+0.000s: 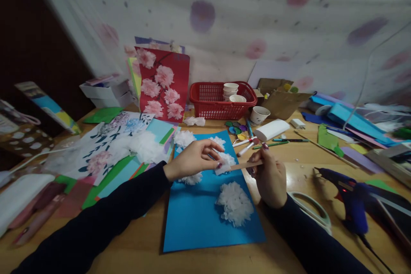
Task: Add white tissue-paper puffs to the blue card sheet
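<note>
My left hand [201,157] pinches a small piece of white tissue paper [223,166] between thumb and forefinger. A flat wooden craft stick [245,165] is gripped in my right hand [269,175], its far tip meeting the tissue piece. Beneath both hands lies a blue sheet of card [195,231], turned slightly on the table. One large white tissue flower [235,204] sits on its lower right. Several more white tissue flowers, including one at the top left [184,138], lie on its upper part, partly hidden by my left hand.
A blue glue gun [345,192] and a roll of tape [311,212] lie to the right. Behind stand a red basket [221,109] with paper cups and a red card [183,77] with pink flowers. White tissue [146,146] and coloured papers spread to the left.
</note>
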Action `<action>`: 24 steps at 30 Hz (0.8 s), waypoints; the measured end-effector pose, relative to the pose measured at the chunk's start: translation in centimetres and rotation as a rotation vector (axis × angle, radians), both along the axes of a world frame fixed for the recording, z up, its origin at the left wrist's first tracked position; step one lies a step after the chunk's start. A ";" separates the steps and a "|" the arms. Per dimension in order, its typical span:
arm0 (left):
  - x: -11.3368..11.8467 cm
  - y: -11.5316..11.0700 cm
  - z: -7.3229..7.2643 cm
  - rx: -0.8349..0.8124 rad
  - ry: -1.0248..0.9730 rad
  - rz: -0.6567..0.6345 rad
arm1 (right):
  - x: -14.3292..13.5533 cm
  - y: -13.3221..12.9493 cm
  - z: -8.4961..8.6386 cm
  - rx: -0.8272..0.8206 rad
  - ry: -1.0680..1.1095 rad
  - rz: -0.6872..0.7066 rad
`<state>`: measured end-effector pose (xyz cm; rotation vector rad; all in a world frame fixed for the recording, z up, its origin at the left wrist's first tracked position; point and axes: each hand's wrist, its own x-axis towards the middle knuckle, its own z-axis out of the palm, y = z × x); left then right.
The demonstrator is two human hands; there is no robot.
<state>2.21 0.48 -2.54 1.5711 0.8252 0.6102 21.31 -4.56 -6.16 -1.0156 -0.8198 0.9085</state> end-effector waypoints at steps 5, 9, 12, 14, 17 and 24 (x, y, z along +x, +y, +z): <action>0.2 -0.3 -0.1 -0.062 0.019 -0.006 | 0.0 -0.1 0.2 -0.014 -0.006 0.001; 0.3 -0.2 0.0 -0.083 0.000 -0.011 | 0.0 -0.1 0.4 -0.039 0.023 -0.026; 0.2 -0.2 -0.1 -0.099 -0.030 -0.012 | 0.1 0.0 0.3 -0.040 0.048 -0.027; 0.1 -0.2 -0.2 -0.103 -0.048 -0.020 | 0.1 0.0 0.2 -0.040 0.057 -0.025; 0.0 -0.2 -0.3 -0.112 -0.068 -0.047 | 0.2 0.0 0.2 -0.057 0.053 -0.024; -0.4 0.1 0.5 -0.076 -0.033 -0.049 | 0.4 0.0 1.0 -0.056 0.071 -0.131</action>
